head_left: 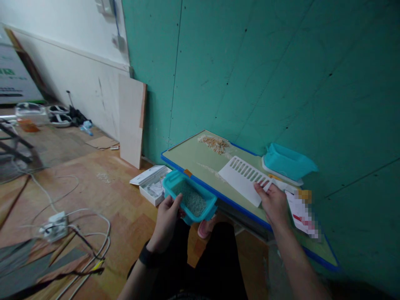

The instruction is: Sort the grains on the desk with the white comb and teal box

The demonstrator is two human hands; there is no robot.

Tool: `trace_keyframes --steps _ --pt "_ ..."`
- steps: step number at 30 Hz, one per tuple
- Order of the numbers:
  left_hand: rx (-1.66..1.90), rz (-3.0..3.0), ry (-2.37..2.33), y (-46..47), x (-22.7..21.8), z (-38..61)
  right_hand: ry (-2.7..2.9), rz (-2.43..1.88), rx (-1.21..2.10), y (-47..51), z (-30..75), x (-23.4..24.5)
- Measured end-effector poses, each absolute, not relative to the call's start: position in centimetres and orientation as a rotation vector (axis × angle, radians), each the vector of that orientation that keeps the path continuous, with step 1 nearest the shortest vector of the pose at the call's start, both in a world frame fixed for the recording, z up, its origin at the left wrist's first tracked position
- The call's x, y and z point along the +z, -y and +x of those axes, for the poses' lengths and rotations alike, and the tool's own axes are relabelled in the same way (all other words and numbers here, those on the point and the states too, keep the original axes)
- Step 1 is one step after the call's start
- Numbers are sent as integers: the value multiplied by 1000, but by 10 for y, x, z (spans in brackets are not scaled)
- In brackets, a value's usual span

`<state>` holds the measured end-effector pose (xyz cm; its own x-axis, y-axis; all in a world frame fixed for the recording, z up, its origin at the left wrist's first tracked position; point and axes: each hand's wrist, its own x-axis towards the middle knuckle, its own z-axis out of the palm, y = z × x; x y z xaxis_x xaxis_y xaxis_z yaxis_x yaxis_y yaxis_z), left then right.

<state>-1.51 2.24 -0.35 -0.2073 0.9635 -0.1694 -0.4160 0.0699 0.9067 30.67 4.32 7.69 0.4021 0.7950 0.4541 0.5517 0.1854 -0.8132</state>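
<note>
My left hand grips the near-left rim of a turquoise plastic tub, thumb over the edge. Small grey-green grains cover its bottom. The tub is held beside the front edge of a low table. My right hand pinches the right end of a flat white plastic sheet with a row of slots. That sheet rests on or just above the table; which one I cannot tell. Behind its far left end lies a heap of yellowish kernels with pale powder around it.
The table has a blue edge and stands against a green wall. A second turquoise tub sits at the back, near a partly blurred packet. On the floor are an open white box, a power strip, cables and a leaning board.
</note>
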Motion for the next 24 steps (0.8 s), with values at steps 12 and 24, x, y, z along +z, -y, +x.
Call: trace_keyframes --steps 12,24 --pt "1476 665 -1070 -22 -7 -12 1327 -1376 382 -100 242 77" --pt "1513 651 -1091 -16 -5 -1 1280 -1293 676 -125 193 79"
